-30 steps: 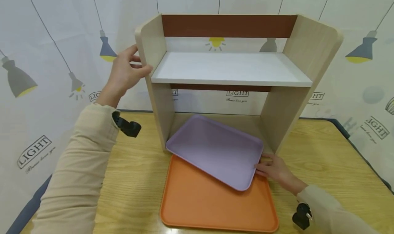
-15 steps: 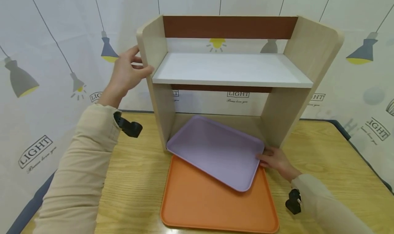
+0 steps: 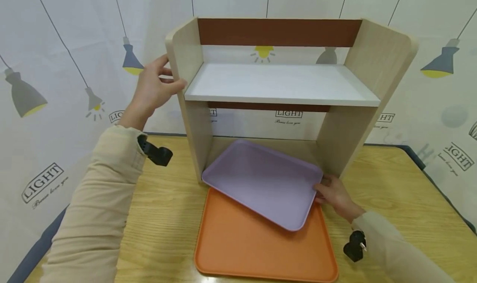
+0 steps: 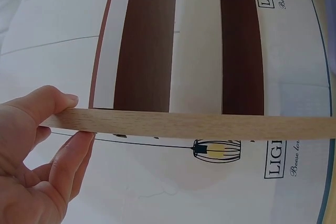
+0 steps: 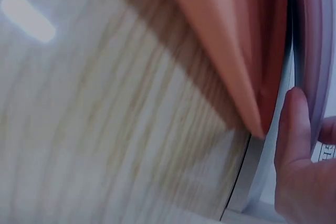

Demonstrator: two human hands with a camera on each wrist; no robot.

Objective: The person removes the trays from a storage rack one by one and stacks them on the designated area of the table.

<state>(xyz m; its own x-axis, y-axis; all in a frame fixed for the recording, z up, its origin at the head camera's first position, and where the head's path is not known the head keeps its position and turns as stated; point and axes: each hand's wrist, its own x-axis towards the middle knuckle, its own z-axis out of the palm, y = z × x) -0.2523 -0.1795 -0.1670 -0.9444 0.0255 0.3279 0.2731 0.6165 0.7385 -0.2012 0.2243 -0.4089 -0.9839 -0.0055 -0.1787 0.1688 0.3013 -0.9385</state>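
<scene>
A light wooden shelf unit with a white middle shelf (image 3: 279, 82) stands on the table. My left hand (image 3: 154, 86) pinches the front edge of its left side panel (image 4: 210, 125) between thumb and fingers. A purple tray (image 3: 261, 179) lies askew, its back part inside the lower compartment and its front corner over an orange tray (image 3: 257, 250). Its left corner is right at the left panel. With the thumb on top and fingers beneath, my right hand (image 3: 335, 196) holds the purple tray's right edge, close to the right side panel (image 3: 346, 138).
The wooden table (image 3: 402, 196) extends to both sides of the shelf unit. Brown boards (image 3: 279, 32) cross its back. Behind hangs a white cloth (image 3: 74, 47) printed with lamps. Each wrist carries a black camera (image 3: 158, 154).
My right hand has shifted slightly back along the purple tray's right edge. The tray's right corner has moved a little to the right, nearer the right panel. My left hand keeps its hold.
</scene>
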